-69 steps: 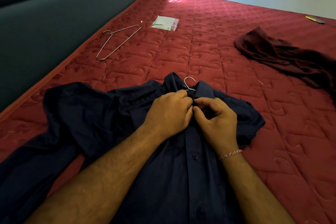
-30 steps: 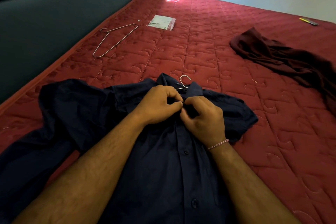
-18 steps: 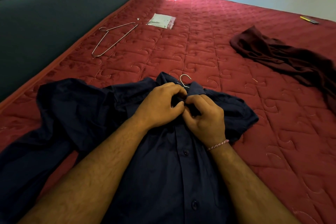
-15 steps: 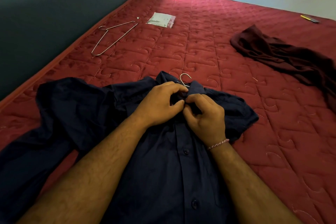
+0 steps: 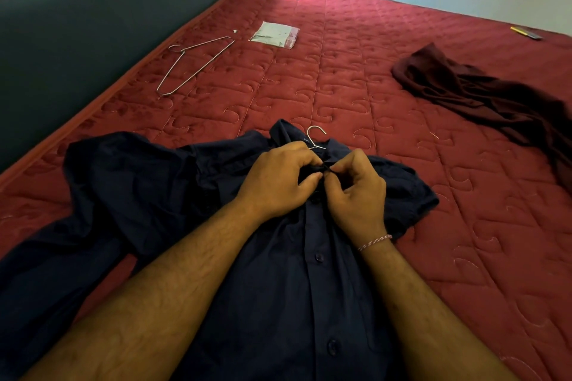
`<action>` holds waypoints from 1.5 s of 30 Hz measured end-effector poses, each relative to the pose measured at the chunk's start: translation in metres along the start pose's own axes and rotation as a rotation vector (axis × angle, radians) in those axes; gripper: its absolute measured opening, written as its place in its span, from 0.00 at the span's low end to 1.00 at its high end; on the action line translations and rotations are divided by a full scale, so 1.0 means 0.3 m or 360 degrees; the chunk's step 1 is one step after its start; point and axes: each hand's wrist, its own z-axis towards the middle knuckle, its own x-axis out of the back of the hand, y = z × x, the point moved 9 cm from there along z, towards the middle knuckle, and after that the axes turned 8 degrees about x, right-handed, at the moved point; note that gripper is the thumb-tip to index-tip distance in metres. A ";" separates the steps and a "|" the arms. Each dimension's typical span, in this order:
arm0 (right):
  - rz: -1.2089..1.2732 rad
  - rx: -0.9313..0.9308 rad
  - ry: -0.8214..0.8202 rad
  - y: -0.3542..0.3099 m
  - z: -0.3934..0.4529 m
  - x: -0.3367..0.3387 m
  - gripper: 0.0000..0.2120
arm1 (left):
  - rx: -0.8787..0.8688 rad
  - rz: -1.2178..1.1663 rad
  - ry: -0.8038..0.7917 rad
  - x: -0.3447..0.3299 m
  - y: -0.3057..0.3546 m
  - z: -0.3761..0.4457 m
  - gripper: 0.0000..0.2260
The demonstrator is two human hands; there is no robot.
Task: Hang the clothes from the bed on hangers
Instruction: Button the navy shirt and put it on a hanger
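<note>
The bed [image 5: 356, 77], covered in a quilted red mattress, fills most of the view, with a dark padded headboard [image 5: 93, 34] along its left side, well to the left of the fingers. A navy shirt [image 5: 278, 303] lies spread front-up on the bed directly under both hands, its body running toward the viewer and one sleeve bunched out to the left of the left hand [image 5: 275, 182]. A maroon garment [image 5: 483, 96] lies crumpled well to the right of and beyond the right hand [image 5: 359, 195].

Both hands meet at the top of the shirt's button placket, just below the collar. The left hand's fingers [image 5: 305, 161] are curled, thumb and forefinger pinching the shirt's edge; the right hand's fingers [image 5: 340, 167] are curled the same way and pinch the opposite edge, fingertips of the two hands touching or nearly so. Whether a button sits between them cannot be told. A thin twisted thread band [image 5: 374, 241] circles the right wrist.

A bare wire hanger [image 5: 192, 66] lies flat far beyond and left of the fingers, near the headboard. A small clear plastic packet [image 5: 275, 34] lies just right of it. The metal hook of a second hanger [image 5: 315, 133] pokes out of the shirt's collar, just beyond the fingertips. A small yellow-and-dark object [image 5: 526, 32], too small to identify, lies at the bed's far right edge.
</note>
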 end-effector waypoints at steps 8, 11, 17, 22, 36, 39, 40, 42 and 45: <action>0.0005 -0.0077 -0.0094 -0.003 0.004 -0.015 0.12 | 0.0079 0.0032 0.0108 0.015 -0.015 -0.007 0.11; 0.0315 -0.0259 -0.0212 0.039 0.010 -0.024 0.17 | 0.0116 -0.0026 0.0127 0.022 -0.030 -0.002 0.10; 0.0684 -0.0473 -0.0447 0.061 0.012 -0.048 0.10 | 0.0055 -0.0070 0.0099 0.016 -0.034 0.002 0.07; 0.0658 -0.0538 -0.0520 0.066 0.012 -0.055 0.05 | 0.0038 -0.0085 0.0024 0.003 -0.051 0.009 0.07; -0.0044 -0.0549 -0.0718 0.060 0.019 -0.061 0.09 | 0.0067 0.0195 0.0152 0.049 -0.027 -0.007 0.18; 0.0098 -0.0598 -0.0682 0.075 0.008 -0.057 0.07 | 0.0083 0.0133 0.0114 0.041 -0.052 0.006 0.22; 0.0185 -0.0621 -0.0567 0.087 0.004 -0.041 0.07 | 0.0075 0.0100 0.0116 0.042 -0.056 0.008 0.22; 0.0249 -0.0518 -0.0134 0.091 0.016 0.043 0.09 | 0.0055 0.0006 0.0138 0.053 -0.055 0.006 0.21; 0.0023 0.0068 0.0087 -0.004 0.079 0.112 0.24 | 0.0098 -0.0174 0.0250 0.098 -0.060 0.003 0.19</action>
